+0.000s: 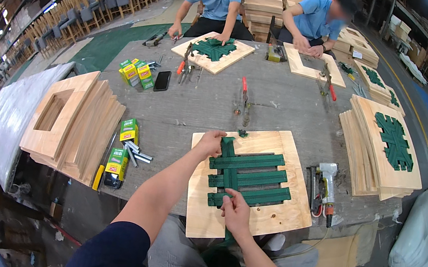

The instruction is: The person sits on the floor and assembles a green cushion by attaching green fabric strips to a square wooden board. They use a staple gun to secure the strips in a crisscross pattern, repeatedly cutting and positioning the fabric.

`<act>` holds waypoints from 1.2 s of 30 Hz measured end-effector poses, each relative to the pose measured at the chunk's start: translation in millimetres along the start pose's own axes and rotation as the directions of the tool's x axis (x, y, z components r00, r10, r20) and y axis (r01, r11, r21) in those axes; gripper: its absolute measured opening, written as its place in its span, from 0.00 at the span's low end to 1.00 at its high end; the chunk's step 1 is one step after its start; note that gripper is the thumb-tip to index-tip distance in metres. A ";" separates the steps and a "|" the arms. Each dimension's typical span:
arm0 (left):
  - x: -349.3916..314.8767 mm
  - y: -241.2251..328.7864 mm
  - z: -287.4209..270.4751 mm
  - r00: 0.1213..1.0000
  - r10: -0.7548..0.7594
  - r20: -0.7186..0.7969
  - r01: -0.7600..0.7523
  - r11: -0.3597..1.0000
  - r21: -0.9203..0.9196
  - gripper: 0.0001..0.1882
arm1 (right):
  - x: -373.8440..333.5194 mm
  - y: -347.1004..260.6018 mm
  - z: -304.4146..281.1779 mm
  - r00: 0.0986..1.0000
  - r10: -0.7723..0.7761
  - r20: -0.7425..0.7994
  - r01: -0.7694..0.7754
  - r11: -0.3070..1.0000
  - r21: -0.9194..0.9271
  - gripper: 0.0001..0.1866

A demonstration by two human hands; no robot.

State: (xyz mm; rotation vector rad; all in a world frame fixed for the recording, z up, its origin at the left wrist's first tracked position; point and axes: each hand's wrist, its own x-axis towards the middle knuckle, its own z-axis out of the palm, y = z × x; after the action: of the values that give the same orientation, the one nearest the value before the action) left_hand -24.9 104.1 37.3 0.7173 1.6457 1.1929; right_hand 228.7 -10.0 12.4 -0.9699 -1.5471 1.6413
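Note:
In front of me a square plywood panel (290, 153) lies on the table, its middle cut-out crossed by three dark green webbing straps (263, 197). Another green webbing strap (230, 162) runs lengthwise through these, near their left ends, and its tail hangs over the panel's near edge. My left hand (211, 143) is closed on the far end of this strap, at the panel's upper left. Lower down, my right hand (237, 212) pinches the same strap beside the nearest cross strap.
A staple gun (326, 187) lies right of the panel, with stacked panels (389, 147) beyond. More panels (66, 125), staple boxes (117, 162) and loose staples (136, 153) sit left. Pincers (243, 101) and a phone (162, 81) lie farther off. Two people work on panels across the table.

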 end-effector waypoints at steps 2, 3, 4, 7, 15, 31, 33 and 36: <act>-2.1 -7.5 3.6 0.992 0.103 0.077 -0.109 0.992 0.065 0.23 | -4.0 1.5 -4.4 0.996 -0.085 0.013 0.086 0.989 -0.121 0.15; -3.2 -10.8 -0.7 0.985 0.159 0.071 -0.168 0.974 0.151 0.26 | -8.1 1.5 -2.2 0.995 -0.101 0.019 0.103 0.984 -0.142 0.16; -5.0 -15.4 -8.3 0.976 0.210 0.062 -0.219 0.946 0.240 0.28 | -13.0 -1.0 0.8 0.993 -0.110 0.048 0.117 0.977 -0.176 0.16; -5.7 -17.9 -2.9 0.973 0.230 -0.014 -0.199 0.872 0.448 0.28 | -29.8 -2.7 -5.0 0.987 -0.132 0.086 0.151 0.948 -0.279 0.16; -6.8 -11.4 -4.8 0.982 0.107 -0.158 -0.041 0.926 0.376 0.11 | -61.8 -7.6 -12.8 0.974 -0.116 0.195 0.175 0.930 -0.322 0.14; -23.1 -19.9 -6.7 0.982 0.111 -0.150 -0.044 0.918 0.394 0.13 | -14.0 -3.1 2.4 0.944 -0.291 0.157 0.330 0.857 -0.396 0.08; -25.1 -19.7 -3.5 0.982 0.120 -0.145 -0.043 0.891 0.452 0.13 | -19.7 -1.9 -0.7 0.937 -0.306 0.167 0.348 0.836 -0.425 0.07; -28.6 -20.0 0.6 0.980 0.130 -0.152 -0.034 0.858 0.512 0.14 | -26.1 -2.7 -1.1 0.930 -0.320 0.178 0.367 0.820 -0.439 0.07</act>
State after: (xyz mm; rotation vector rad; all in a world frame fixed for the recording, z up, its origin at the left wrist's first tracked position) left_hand -12.1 72.8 28.6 1.0377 2.1399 0.8990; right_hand 242.6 -31.8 16.9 -0.7839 -2.1051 1.0926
